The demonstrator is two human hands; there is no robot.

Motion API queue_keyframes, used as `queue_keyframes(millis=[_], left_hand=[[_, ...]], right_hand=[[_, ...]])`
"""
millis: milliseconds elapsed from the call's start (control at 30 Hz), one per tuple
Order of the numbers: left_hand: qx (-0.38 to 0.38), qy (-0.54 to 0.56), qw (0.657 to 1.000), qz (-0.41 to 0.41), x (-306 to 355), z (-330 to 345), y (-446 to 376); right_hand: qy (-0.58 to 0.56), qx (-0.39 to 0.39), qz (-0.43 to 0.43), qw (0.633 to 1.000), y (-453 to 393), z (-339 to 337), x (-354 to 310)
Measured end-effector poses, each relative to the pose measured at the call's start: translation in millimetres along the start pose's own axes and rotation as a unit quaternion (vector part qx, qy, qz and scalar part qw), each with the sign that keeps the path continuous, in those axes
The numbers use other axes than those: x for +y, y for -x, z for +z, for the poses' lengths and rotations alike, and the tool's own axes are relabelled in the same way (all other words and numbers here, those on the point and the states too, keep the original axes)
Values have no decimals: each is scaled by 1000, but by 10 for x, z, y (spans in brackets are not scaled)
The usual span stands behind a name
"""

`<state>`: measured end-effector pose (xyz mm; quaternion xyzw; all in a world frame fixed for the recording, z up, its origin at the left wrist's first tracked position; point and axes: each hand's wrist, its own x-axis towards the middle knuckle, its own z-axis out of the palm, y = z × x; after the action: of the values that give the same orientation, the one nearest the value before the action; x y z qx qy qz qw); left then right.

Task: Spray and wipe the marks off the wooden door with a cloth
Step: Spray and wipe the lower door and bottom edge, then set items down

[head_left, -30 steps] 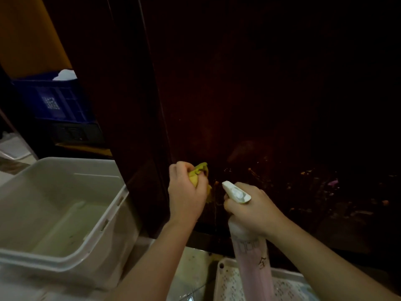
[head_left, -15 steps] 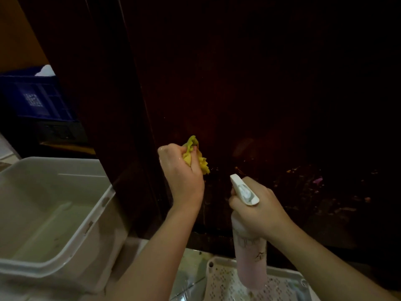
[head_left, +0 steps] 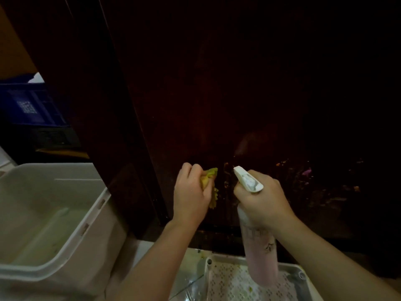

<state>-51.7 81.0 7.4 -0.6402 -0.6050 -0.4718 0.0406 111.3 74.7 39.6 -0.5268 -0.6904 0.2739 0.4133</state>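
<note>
The dark wooden door (head_left: 249, 94) fills the upper view, with small orange and pink marks (head_left: 306, 171) low on its right part. My left hand (head_left: 191, 194) grips a bunched yellow cloth (head_left: 209, 181) held against the door's lower part. Just to its right my right hand (head_left: 262, 198) holds a pink spray bottle (head_left: 260, 253) by the neck, with its white nozzle (head_left: 247, 179) pointing up and left toward the door.
A large white plastic tub (head_left: 65, 213) stands at the lower left beside the door frame. Below the bottle lies a white perforated tray (head_left: 238, 281). A blue crate (head_left: 30, 105) sits in the dim left background.
My left hand with the cloth rose along the door half a second ago and has come back down. The bottle hand stays almost where it was.
</note>
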Motion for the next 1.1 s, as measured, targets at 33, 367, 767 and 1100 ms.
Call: queue_keyframes(millis=[33,367,767,1100], left_hand=[[26,18,999,-8,52,-34,-33],[165,86,982,-37,416,-114,-385],[110,28,994,-5,298,-8,-225],[187,57,980,46,596,4,-434]], right_hand=[[3,-1,-1,1000,12,1,-16],[-43,-52,-12,998,130,-131,112],[-57,-65,10,996,150,-179,168],[-18,-34,1,999,239,-247,194]])
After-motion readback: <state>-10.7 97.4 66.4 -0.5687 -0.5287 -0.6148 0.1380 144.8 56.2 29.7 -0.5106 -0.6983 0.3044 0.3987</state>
